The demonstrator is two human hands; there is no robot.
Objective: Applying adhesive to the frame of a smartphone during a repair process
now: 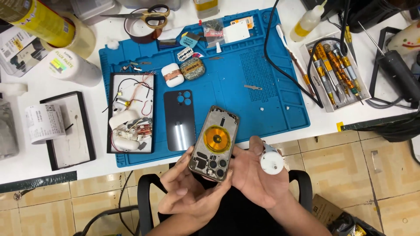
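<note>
- Head view: the left hand cradles the lower end of an opened phone frame at the centre bottom of the frame, fingers curled around its camera end.
- The right hand steadies the frame's right edge and also grips a small white bottle, fingers closed on both.
- The frame is tilted, its orange coil facing up; a firm, level hold would serve best.
- Just above, a dark back glass lies on the blue mat covering the white surface.
</note>
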